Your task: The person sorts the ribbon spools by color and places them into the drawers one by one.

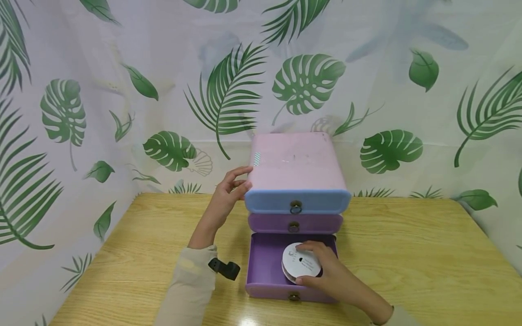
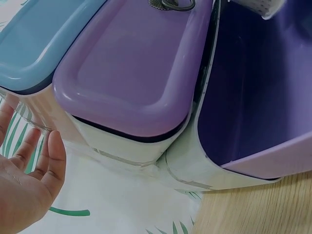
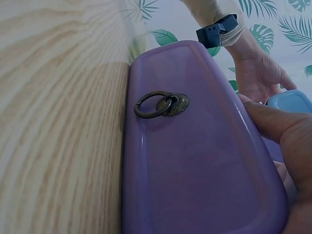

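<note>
A small chest of drawers [image 1: 295, 167] with a pink top stands on the wooden table. Its lowest purple drawer [image 1: 261, 262] is pulled out, while the blue drawer [image 1: 269, 201] on top and the purple middle drawer [image 1: 271, 222] are pushed in. Inside the low drawer is a white round spool [image 1: 295, 265] with print on its face. My right hand [image 1: 334, 274] grips the spool by its edge, thumb at the front and fingers behind. My left hand [image 1: 226, 194] rests its fingertips against the chest's upper left side; in the left wrist view its fingers [image 2: 54, 156] are loosely bent.
Each drawer front carries a ring pull, such as the lowest drawer's metal ring [image 3: 153, 105]. A leaf-printed cloth [image 1: 228, 90] hangs behind the chest. Wooden table [image 1: 408, 258] surface extends to both sides. A black wrist camera [image 1: 224, 268] is strapped on the left wrist.
</note>
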